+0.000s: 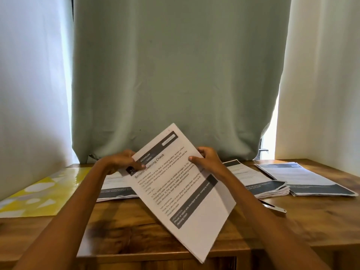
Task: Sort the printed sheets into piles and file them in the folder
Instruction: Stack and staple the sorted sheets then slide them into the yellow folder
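Behind a wooden bench (124,227), both hands (124,159) (206,159) are pinching the thin sheaf (183,184) by its top corners (light, floppy, likely slippery).

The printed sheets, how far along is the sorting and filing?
Partly sorted: three piles of printed sheets lie on the wooden table. In hand: both hands hold a stack of white printed sheets. Left: filing, as the yellow patterned folder lies flat and shut.

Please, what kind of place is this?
Probably a room at home used for paperwork: a wooden desk against long curtains, with piles of printed sheets and a yellow folder on it.
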